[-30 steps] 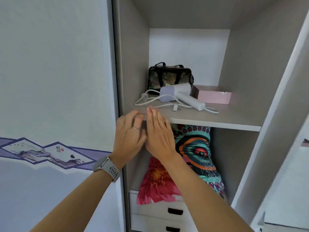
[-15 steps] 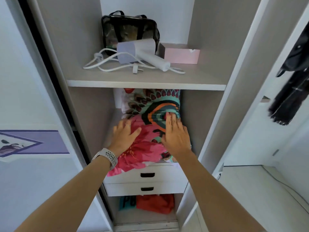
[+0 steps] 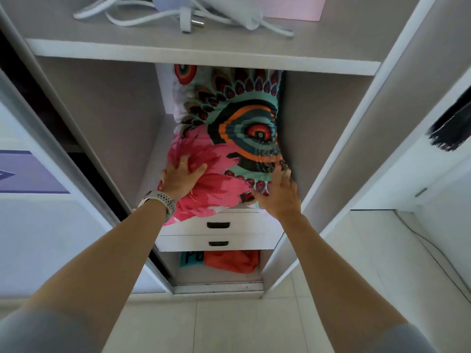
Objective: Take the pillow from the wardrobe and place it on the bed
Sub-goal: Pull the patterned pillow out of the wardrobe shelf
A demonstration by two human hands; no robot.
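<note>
A pillow [image 3: 229, 138] with a bright pink, teal and orange pattern stands on end in the middle compartment of the open wardrobe [image 3: 107, 118], leaning against its right wall. My left hand [image 3: 182, 178], with a ring and a watch at the wrist, presses into the pink lower left part with fingers dug into the fabric. My right hand [image 3: 279, 194] lies against the pillow's lower right edge with fingers spread, its fingertips blurred. The bed is not in view.
The shelf [image 3: 204, 56] above the pillow carries a white hair dryer [image 3: 229, 8] with its cord and a pink box [image 3: 293, 7]. Two white drawers [image 3: 219, 234] sit below the pillow, with orange fabric [image 3: 232, 261] beneath them. Dark clothes [image 3: 451, 128] hang at right. Pale floor tiles lie underfoot.
My view has tipped down and closer to the wardrobe. Both hands have slid from the pillow's front toward its lower sides, the left one now digging into the fabric.
</note>
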